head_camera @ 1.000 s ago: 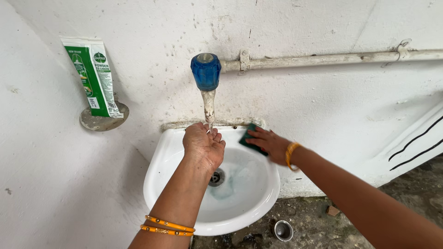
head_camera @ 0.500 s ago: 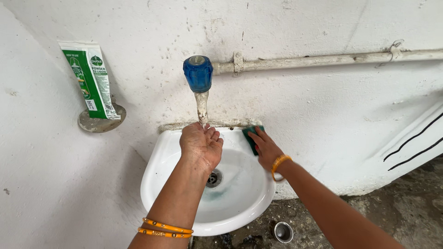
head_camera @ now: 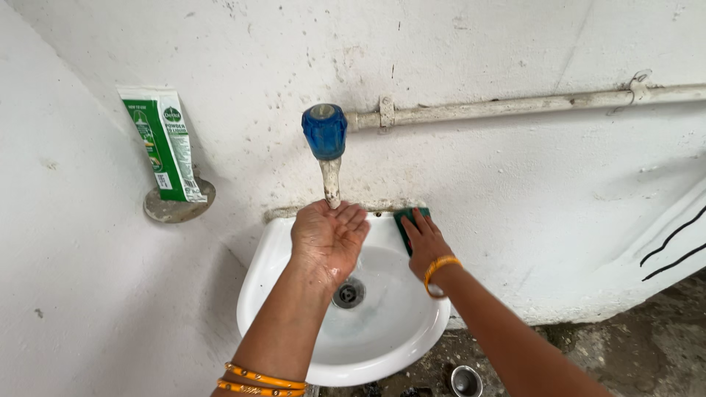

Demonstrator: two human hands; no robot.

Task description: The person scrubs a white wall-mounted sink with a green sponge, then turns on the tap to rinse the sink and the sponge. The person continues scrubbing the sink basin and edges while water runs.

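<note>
My left hand (head_camera: 327, 237) is cupped palm-up right under the spout of the blue-handled tap (head_camera: 324, 132), over the white wash basin (head_camera: 276, 290). It holds nothing solid. My right hand (head_camera: 424, 241) presses a dark green scrub pad (head_camera: 403, 217) against the basin's back right rim. Orange bangles sit on both wrists. The drain (head_camera: 348, 293) shows between my two arms.
A green and white pouch (head_camera: 163, 142) stands on a small round wall shelf (head_camera: 179, 204) to the left. A white pipe (head_camera: 529, 104) runs along the wall to the right. A small metal cup (head_camera: 466, 381) lies on the rough floor below the basin.
My right hand has slid the green pad back and up toward the basin's rear rim. My left hand has stayed under the tap, opening more palm-up.
</note>
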